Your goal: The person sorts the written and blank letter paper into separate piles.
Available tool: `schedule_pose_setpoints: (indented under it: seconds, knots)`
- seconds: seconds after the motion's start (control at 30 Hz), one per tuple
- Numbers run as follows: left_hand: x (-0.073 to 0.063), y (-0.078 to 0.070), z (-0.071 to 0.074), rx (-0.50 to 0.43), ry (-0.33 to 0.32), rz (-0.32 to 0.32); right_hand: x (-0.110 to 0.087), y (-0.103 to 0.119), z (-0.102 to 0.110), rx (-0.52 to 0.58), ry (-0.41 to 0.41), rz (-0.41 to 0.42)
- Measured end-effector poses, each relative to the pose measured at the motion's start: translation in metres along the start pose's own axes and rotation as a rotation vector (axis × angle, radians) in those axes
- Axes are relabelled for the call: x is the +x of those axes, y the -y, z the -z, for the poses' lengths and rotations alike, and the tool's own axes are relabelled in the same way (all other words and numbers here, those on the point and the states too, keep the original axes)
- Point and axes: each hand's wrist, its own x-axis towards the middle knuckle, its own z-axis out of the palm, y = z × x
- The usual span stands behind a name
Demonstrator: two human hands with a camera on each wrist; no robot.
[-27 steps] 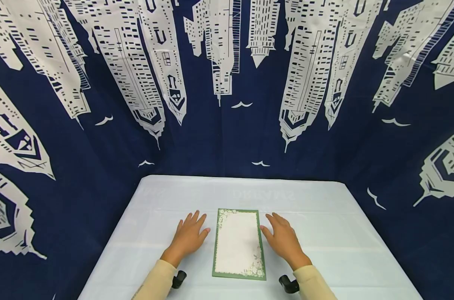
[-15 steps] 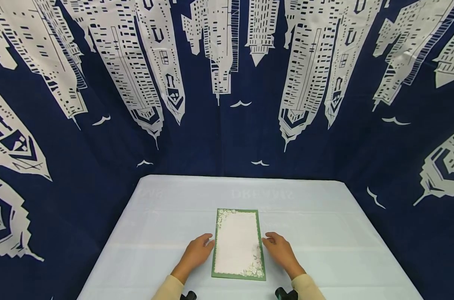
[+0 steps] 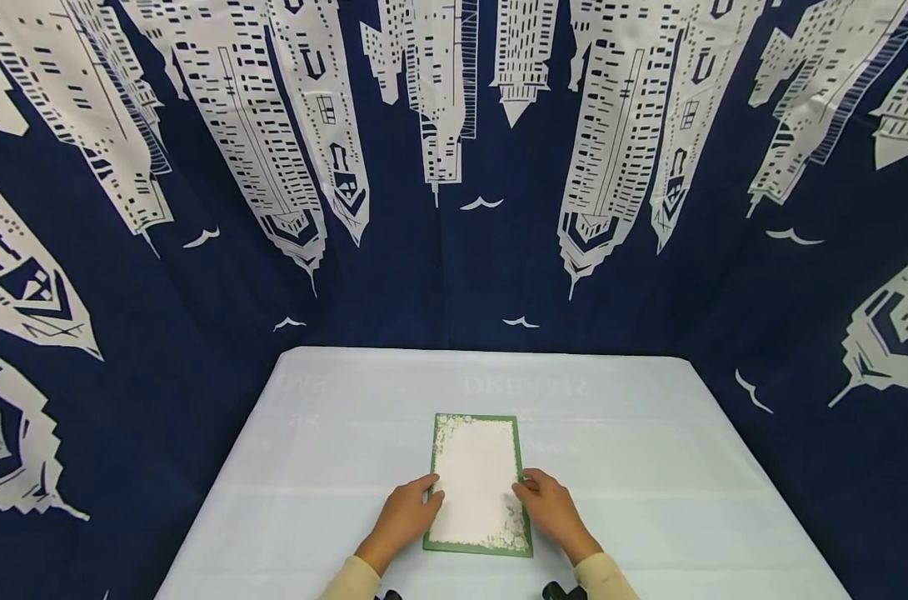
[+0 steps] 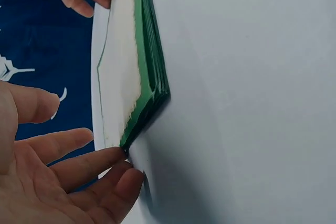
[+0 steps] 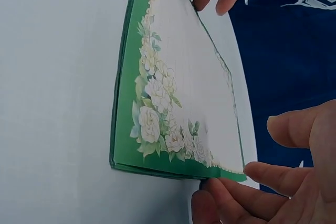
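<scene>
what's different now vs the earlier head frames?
Both hands moved: left hand inward to its right and back toward the person; right hand slightly inward to its left and back too. Earlier spread out beside the green-bordered pad, they now have fingers at its two long edges, touching; no pinch visible. Unchanged: the pad's place on the white table.
</scene>
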Motion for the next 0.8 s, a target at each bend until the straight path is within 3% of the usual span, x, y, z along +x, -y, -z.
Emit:
schedule_pose_setpoints:
  seconds: [0.2, 0.3, 0.4, 0.57, 0.8]
  knots:
    - [-0.002, 0.000, -0.001, 0.015, -0.017, -0.035, -0.004, 0.004, -0.001, -0.032, 0.001, -0.004]
    - [-0.002, 0.002, -0.003, 0.016, -0.084, -0.088, -0.006, 0.004, -0.001, -0.033, -0.029, 0.020]
    - [-0.001, 0.006, -0.006, -0.031, -0.182, -0.124, -0.006, 0.002, -0.001, 0.037, -0.083, 0.037]
    - [0.001, 0.016, -0.011, -0.171, -0.273, -0.100, -0.006, -0.004, -0.002, 0.246, -0.137, -0.026]
    - [0.000, 0.023, -0.009, -0.298, -0.243, -0.002, -0.007, -0.009, -0.003, 0.434, -0.100, -0.121]
